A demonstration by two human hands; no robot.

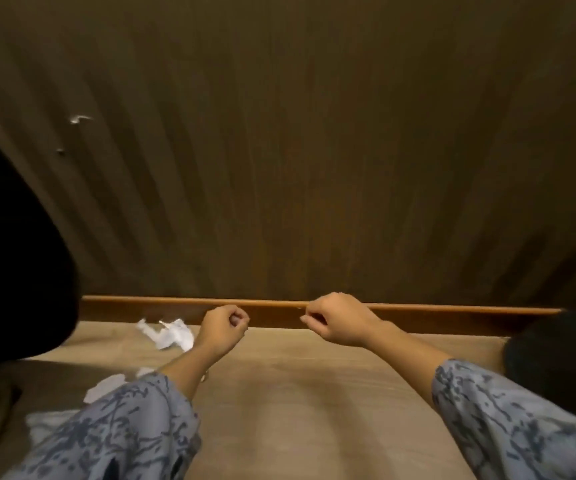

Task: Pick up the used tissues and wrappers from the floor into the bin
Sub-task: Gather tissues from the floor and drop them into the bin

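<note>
**Two curled hands over the floor, tissue by the skirting**

The left hand and right hand hang loosely curled, holding nothing visible, before the wooden skirting. A crumpled white tissue lies on the floor at nine o'clock from the left hand. More white scraps lie near the left sleeve.

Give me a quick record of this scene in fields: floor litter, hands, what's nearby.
setting: wood-look floor meeting a dark panelled wall with a brown skirting board
litter: crumpled white tissue by the skirting; paler scraps nearer, beside the left sleeve
left hand: loosely curled, next to the tissue, holding nothing visible
right hand: curled, nothing visible in it
bin: not identifiable
</note>
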